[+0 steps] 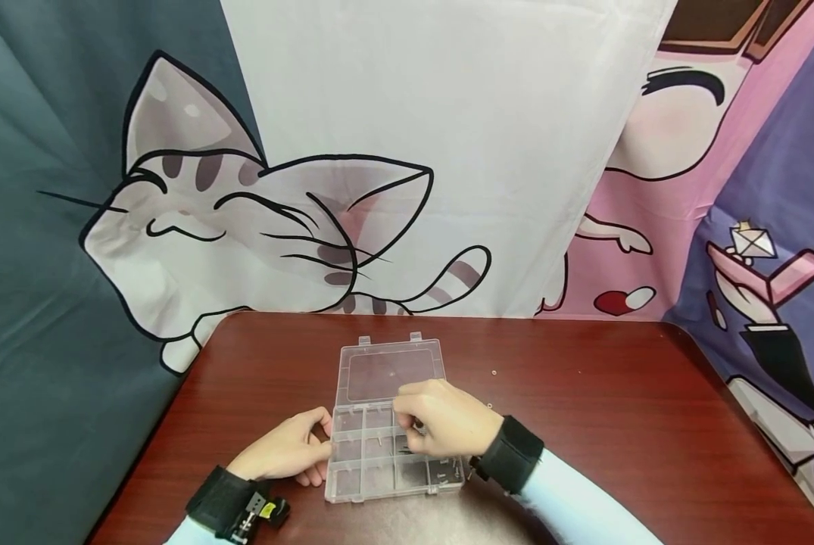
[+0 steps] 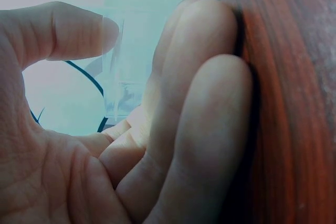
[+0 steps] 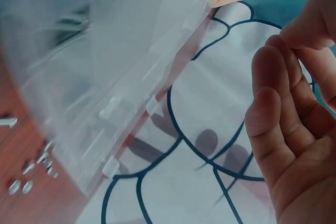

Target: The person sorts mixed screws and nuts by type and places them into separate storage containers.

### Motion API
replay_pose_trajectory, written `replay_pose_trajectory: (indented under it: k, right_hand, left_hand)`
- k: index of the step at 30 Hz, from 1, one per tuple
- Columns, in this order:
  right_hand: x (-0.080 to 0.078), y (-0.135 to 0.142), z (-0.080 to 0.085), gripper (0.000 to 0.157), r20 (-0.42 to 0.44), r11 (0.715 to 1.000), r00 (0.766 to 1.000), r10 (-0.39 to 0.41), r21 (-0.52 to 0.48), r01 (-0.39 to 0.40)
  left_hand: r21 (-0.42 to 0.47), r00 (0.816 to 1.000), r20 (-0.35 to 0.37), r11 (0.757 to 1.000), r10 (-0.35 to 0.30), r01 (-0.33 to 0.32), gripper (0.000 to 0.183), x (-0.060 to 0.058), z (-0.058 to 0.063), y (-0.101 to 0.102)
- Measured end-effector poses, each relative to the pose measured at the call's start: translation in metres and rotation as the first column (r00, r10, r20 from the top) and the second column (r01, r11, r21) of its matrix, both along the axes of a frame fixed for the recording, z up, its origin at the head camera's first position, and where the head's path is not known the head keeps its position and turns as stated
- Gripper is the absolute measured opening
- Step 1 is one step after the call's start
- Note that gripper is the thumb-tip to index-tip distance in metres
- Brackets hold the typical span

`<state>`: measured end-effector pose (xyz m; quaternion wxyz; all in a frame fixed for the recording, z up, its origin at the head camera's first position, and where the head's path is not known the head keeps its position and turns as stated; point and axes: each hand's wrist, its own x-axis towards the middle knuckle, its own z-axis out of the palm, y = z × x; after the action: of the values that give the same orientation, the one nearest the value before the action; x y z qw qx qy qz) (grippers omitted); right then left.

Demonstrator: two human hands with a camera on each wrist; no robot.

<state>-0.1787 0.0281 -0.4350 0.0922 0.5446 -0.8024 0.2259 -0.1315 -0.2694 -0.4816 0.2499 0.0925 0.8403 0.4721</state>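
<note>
A clear plastic compartment box (image 1: 378,474) lies on the table with its lid (image 1: 394,372) folded back. At the box's left side, my left hand (image 1: 291,448) touches the wall. The left wrist view shows its thumb tip against the clear plastic (image 2: 137,35) and its other fingers extended along the table. Over the right-hand compartments is my right hand (image 1: 444,416), fingers bent. In the right wrist view, its thumb and index finger (image 3: 269,66) come together, and no object shows between them. Small metal pieces (image 1: 442,477) sit in the front right compartment.
Several small metal parts (image 3: 29,169) are loose beside the box in the right wrist view. Two tiny pieces lie on the brown table (image 1: 584,424), one a small ring (image 1: 494,372). A cat-print cloth (image 1: 407,91) hangs behind the table's far edge.
</note>
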Motion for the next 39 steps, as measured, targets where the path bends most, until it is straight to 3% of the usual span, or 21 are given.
replay_pose_trajectory:
  k: [8, 17, 18, 19, 22, 24, 30, 39]
  right_hand:
    - [-0.008, -0.033, -0.001, 0.019, 0.043, 0.998, 0.999, 0.015, 0.054, -0.018]
    - [-0.003, -0.044, -0.009, 0.015, -0.039, 0.992, 0.999, 0.023, 0.126, -0.018]
    - [-0.002, -0.044, -0.009, 0.019, -0.058, 0.987, 0.998, 0.020, 0.158, -0.010]
    - [0.000, -0.043, -0.009, 0.034, -0.070, 0.982, 0.997, 0.018, 0.190, -0.004]
    - [0.007, -0.037, -0.009, 0.090, -0.084, 0.961, 0.996, 0.023, 0.276, 0.001]
    - [0.011, -0.032, -0.009, 0.107, -0.068, 0.954, 0.997, 0.021, 0.299, 0.000]
    - [0.012, -0.010, -0.008, 0.109, -0.049, 0.960, 0.999, -0.014, 0.277, 0.028]
    - [-0.001, 0.036, -0.019, 0.098, 0.015, 0.958, 0.993, -0.119, 0.264, 0.111]
  left_hand:
    - [0.005, 1.000, -0.010, 1.000, 0.003, -0.003, 0.029, 0.001, 0.000, 0.001]
    - [0.000, 1.000, 0.001, 1.000, -0.006, 0.006, 0.029, -0.001, 0.001, 0.001]
    - [0.000, 1.000, 0.001, 1.000, -0.007, 0.007, 0.029, -0.001, 0.001, 0.001]
    - [-0.001, 1.000, -0.001, 1.000, -0.008, 0.008, 0.029, -0.001, 0.001, 0.001]
    - [-0.007, 1.000, -0.007, 1.000, -0.006, 0.005, 0.029, -0.001, 0.001, 0.001]
    - [-0.010, 1.000, -0.013, 1.000, -0.003, 0.002, 0.029, -0.001, 0.000, 0.001]
    - [-0.005, 1.000, -0.020, 1.000, 0.005, -0.006, 0.029, -0.001, -0.002, 0.002]
    - [0.005, 1.000, -0.019, 1.000, 0.004, -0.004, 0.027, -0.001, -0.003, 0.000]
